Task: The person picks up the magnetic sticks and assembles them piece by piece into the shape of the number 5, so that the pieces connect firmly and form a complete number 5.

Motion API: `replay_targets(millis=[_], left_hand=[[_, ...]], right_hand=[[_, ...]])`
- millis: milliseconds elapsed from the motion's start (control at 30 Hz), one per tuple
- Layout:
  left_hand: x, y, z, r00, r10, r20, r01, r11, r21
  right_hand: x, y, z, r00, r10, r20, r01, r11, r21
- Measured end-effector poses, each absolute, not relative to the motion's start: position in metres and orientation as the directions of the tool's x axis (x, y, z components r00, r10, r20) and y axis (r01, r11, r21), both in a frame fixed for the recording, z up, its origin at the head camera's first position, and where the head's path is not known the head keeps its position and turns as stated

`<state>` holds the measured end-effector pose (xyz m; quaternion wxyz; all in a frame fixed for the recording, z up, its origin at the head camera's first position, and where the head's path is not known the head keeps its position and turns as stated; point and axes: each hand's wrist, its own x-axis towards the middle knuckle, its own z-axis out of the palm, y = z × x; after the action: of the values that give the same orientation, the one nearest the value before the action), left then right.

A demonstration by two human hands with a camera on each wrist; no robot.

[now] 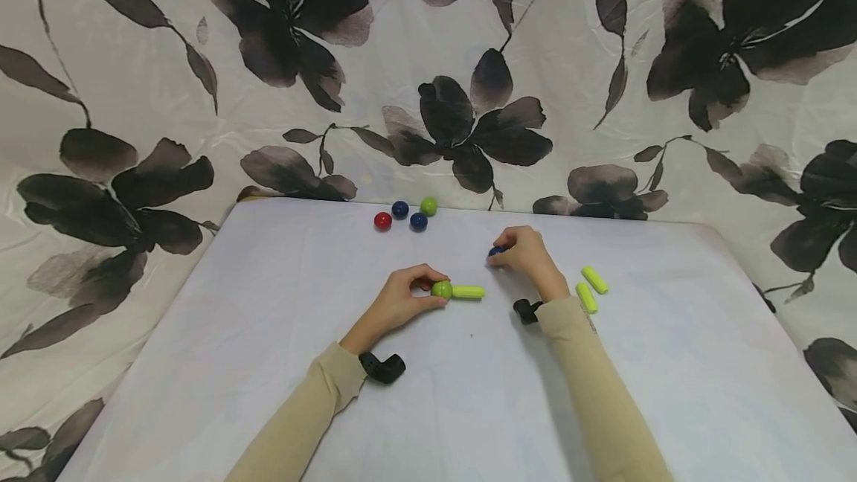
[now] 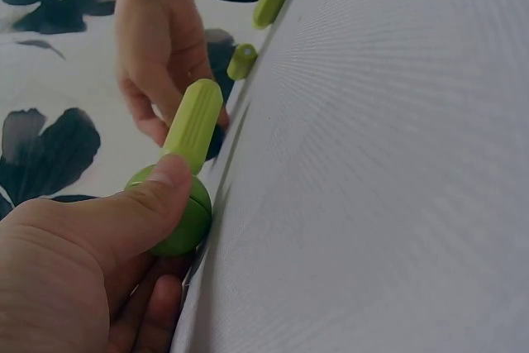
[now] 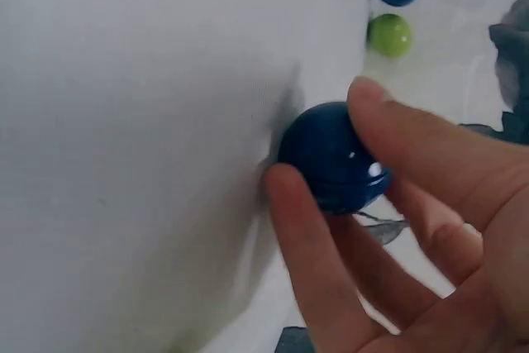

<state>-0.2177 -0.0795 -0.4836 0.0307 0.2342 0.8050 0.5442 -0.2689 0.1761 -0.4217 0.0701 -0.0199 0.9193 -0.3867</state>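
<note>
My left hand grips a glossy green ball between thumb and fingers, low over the white table. From that ball a yellow-green ribbed stick points toward the right hand; whether the two are joined or only touching I cannot tell. To the right, my right hand pinches a dark blue ball with thumb and fingertips, close to the cloth. In the head view the fingers mostly cover this blue ball.
At the table's far edge sit a red ball, two blue balls and a second green ball. Two more yellow-green sticks lie right of the right wrist. Behind hangs a flower-patterned cloth.
</note>
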Motion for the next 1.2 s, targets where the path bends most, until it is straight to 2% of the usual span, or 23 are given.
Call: replay_targets(millis=[433, 700, 933, 1200], left_hand=[[-0.217, -0.079, -0.485, -0.894, 0.400, 0.204, 0.332, 0.284, 0.899], [-0.217, -0.077, -0.483, -0.892, 0.404, 0.203, 0.331, 0.279, 0.901], [-0.201, -0.075, -0.454, -0.886, 0.411, 0.213, 0.342, 0.271, 0.900], [-0.215, -0.078, -0.481, -0.887, 0.411, 0.209, 0.348, 0.298, 0.889]], right_hand=[[-0.236, 0.178, -0.421, -0.984, -0.027, -0.177, 0.112, 0.679, -0.726], [-0.222, 0.181, -0.425, -0.975, -0.053, -0.215, 0.130, 0.647, -0.751], [-0.216, 0.185, -0.431, -0.958, -0.061, -0.281, 0.186, 0.612, -0.769], [-0.208, 0.188, -0.434, -0.948, -0.110, -0.299, 0.187, 0.566, -0.803]])
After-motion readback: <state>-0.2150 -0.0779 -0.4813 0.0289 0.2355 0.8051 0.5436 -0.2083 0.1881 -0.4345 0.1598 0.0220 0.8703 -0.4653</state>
